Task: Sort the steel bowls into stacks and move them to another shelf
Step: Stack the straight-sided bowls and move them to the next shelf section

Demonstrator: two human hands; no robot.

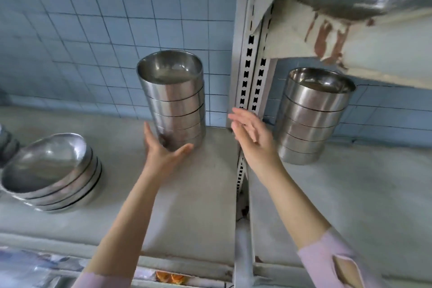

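Pink sleeves (327, 262) nearest us. Our left grip (163, 149), spread, touches the base of the middle bowl stack (174, 100); our right grip (251, 133), spread, hovers beside it, apart.

The middle stack of steel bowls (173, 105) is polished metal, mirror-bright on its walls. The second bowl stack (311, 119) at three o'clock gleams the same. The wide bowls (51, 170) at eight o'clock look duller, with a soft sheen. The shelf (205, 194) is matt grey and mottled. The wall tiles (93, 30) at eleven o'clock are smooth pale blue. The upper shelf (332, 40) at one o'clock shows flaked paint and rust-brown patches. The sleeve (327, 262) is soft pink cloth.
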